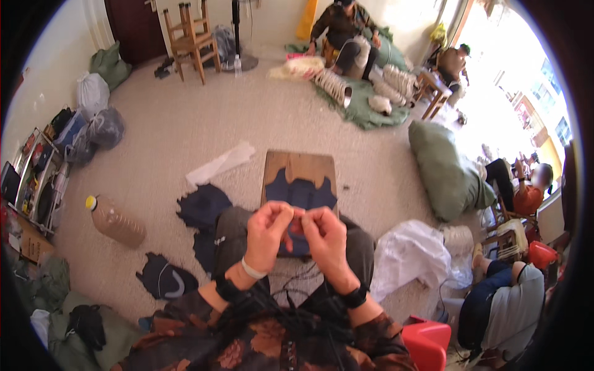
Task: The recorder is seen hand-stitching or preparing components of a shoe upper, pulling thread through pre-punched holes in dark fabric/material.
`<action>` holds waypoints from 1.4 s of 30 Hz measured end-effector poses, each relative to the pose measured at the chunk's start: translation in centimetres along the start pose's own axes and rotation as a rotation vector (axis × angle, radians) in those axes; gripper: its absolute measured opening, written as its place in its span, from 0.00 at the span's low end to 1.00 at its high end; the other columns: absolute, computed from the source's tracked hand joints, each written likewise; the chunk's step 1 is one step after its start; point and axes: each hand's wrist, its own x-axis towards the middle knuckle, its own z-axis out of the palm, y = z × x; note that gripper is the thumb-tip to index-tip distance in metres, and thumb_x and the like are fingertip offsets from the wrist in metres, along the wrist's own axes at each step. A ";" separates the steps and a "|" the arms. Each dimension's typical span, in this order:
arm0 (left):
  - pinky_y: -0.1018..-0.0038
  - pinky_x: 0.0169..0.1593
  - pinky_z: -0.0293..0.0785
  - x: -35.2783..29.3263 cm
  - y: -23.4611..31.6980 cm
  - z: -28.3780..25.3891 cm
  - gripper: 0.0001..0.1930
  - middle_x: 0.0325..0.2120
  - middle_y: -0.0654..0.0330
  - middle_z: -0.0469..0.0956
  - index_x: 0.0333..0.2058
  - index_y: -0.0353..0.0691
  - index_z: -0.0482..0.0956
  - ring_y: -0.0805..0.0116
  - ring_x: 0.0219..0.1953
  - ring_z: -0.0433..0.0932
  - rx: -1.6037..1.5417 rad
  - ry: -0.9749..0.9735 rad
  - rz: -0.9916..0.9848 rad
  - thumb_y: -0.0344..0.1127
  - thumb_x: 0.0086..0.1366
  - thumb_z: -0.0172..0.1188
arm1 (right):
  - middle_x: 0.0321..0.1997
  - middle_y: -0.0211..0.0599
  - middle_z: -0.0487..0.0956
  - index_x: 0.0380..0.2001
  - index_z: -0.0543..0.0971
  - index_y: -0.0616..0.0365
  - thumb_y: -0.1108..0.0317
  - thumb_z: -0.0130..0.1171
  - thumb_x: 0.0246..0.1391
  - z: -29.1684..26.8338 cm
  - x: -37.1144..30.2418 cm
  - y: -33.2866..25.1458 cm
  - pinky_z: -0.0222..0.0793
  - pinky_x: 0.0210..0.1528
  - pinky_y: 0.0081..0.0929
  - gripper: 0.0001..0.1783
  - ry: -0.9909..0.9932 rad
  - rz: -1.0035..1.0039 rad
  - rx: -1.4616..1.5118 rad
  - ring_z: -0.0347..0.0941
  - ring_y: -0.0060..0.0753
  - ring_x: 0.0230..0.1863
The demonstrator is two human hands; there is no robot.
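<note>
In front of my knees, my left hand and my right hand meet fingertip to fingertip. Both are pinched closed. Whatever lies between the fingers is too small to make out. Just beyond and below them, a dark navy cloth piece with a notched outline rests on a wooden stool top, partly covered by my hands. More navy pieces lie on the floor to the left of my legs. Another dark piece with a pale curved strip sits nearer to me on that side.
A white strip lies beyond the navy pieces, and a large yellow-capped bottle stands left. White sacking, a bulging green sack and a red plastic seat are right. Several people sit at the back and right.
</note>
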 end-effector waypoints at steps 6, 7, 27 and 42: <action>0.84 0.19 0.68 0.6 0.4 0.3 0.15 0.31 0.64 0.77 0.46 0.34 0.75 0.86 0.19 0.67 0.022 -0.033 -0.067 0.41 0.71 0.56 | 0.36 0.36 0.81 0.39 0.74 0.65 0.73 0.52 0.66 -0.7 0.2 0.2 0.76 0.39 0.20 0.05 -0.041 0.106 0.168 0.77 0.20 0.33; 0.84 0.19 0.69 0.5 0.5 0.1 0.15 0.40 0.59 0.81 0.47 0.34 0.76 0.84 0.22 0.72 -0.007 -0.074 -0.064 0.40 0.71 0.56 | 0.36 0.37 0.81 0.40 0.74 0.64 0.73 0.51 0.67 -0.6 0.1 -0.5 0.76 0.38 0.21 0.05 -0.032 0.129 0.191 0.76 0.21 0.32; 0.83 0.29 0.72 -0.6 1.9 -15.0 0.05 0.26 0.65 0.81 0.40 0.38 0.78 0.81 0.25 0.78 0.449 -0.438 -0.187 0.29 0.67 0.58 | 0.24 0.24 0.71 0.42 0.75 0.55 0.70 0.52 0.64 -20.3 -0.9 -1.0 0.51 0.17 0.13 0.06 0.635 -0.039 -0.205 0.57 0.11 0.17; 0.76 0.36 0.76 0.3 2.0 -3.5 0.06 0.30 0.57 0.83 0.39 0.35 0.79 0.71 0.33 0.83 0.782 -0.497 0.216 0.26 0.63 0.61 | 0.28 0.23 0.78 0.43 0.78 0.64 0.73 0.60 0.61 -5.0 -2.1 -1.0 0.67 0.29 0.13 0.09 -0.275 0.326 -0.010 0.71 0.11 0.27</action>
